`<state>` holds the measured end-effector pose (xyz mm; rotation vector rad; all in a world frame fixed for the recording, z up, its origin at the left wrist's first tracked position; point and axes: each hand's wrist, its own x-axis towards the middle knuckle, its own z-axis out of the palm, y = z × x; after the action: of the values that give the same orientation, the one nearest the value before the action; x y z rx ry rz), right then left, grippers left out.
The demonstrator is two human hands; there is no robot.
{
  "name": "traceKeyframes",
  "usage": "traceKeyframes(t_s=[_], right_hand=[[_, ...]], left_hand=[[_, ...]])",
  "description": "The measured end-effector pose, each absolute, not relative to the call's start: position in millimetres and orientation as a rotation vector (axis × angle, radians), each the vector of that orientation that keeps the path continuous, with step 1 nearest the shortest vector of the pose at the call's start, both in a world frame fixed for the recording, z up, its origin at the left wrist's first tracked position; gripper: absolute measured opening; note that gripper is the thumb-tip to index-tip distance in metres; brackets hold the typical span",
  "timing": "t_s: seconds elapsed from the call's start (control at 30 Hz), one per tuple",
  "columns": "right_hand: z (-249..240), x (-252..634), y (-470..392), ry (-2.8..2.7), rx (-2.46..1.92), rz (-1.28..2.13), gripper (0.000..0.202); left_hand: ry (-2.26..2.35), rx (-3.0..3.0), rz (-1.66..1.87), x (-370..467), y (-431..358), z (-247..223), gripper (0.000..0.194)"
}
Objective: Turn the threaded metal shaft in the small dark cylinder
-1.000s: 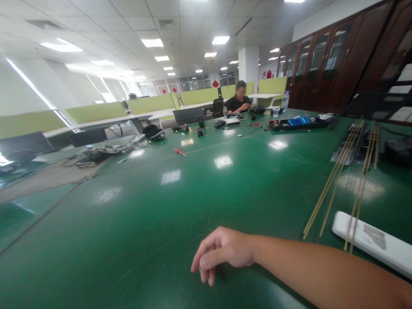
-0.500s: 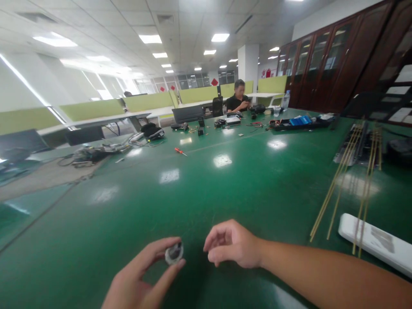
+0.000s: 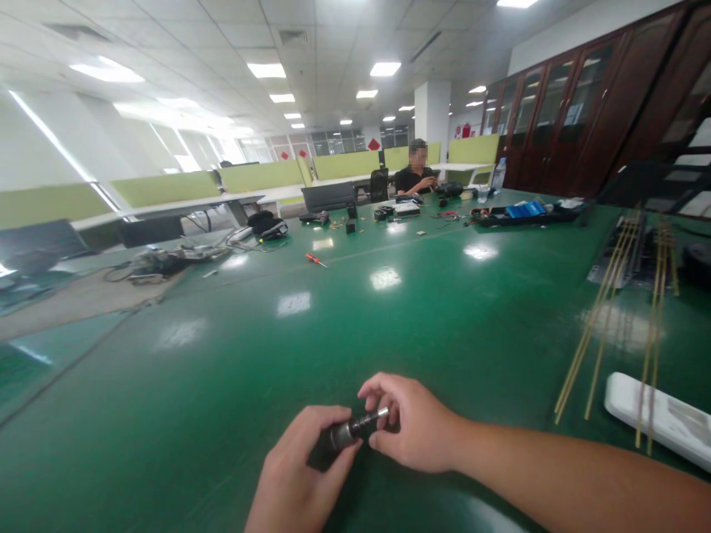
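My left hand (image 3: pixel 311 459) pinches a dark metal cylinder (image 3: pixel 340 435) between thumb and fingers, low over the table. From it a narrower stepped black shaft (image 3: pixel 364 424) points right and ends in a bright silver tip. Beside that tip is my right hand (image 3: pixel 414 423), its fingers curved and parted from the thumb. Whether any right fingertip touches the shaft is hard to make out. Part of the cylinder is hidden in my left hand.
The green table (image 3: pixel 244 355) spreads ahead. A red screwdriver (image 3: pixel 315 259) lies further off. At right are thin yellowish rods (image 3: pixel 600 326) and a white flat case (image 3: pixel 661 414). Across the table sits a person (image 3: pixel 414 178), near a black tray (image 3: pixel 522 215) and a water bottle (image 3: pixel 500 174).
My left hand has moved right, close to my right hand. It has turned the piece from end-on to side-on, so its shaft shows. The view has shifted slightly.
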<state>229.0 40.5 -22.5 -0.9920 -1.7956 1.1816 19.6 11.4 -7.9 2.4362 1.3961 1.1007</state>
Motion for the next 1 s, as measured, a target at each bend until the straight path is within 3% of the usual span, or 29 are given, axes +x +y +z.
traceKeyframes(t_s=[0.2,0.53,1.0], right_hand=[[-17,230,39,-1.875,-0.999,1.114,0.030],[-14,231,37,-1.911,-1.024,1.091,0.021],[-12,231,37,-1.940,-1.027,1.045,0.012]], left_hand=[[1.295,2.439,1.131,28,8,-1,0.015],[1.427,2.396,1.140,20,13,-12,0.028],[1.386,2.364,1.123,22,11,-10,0.017]])
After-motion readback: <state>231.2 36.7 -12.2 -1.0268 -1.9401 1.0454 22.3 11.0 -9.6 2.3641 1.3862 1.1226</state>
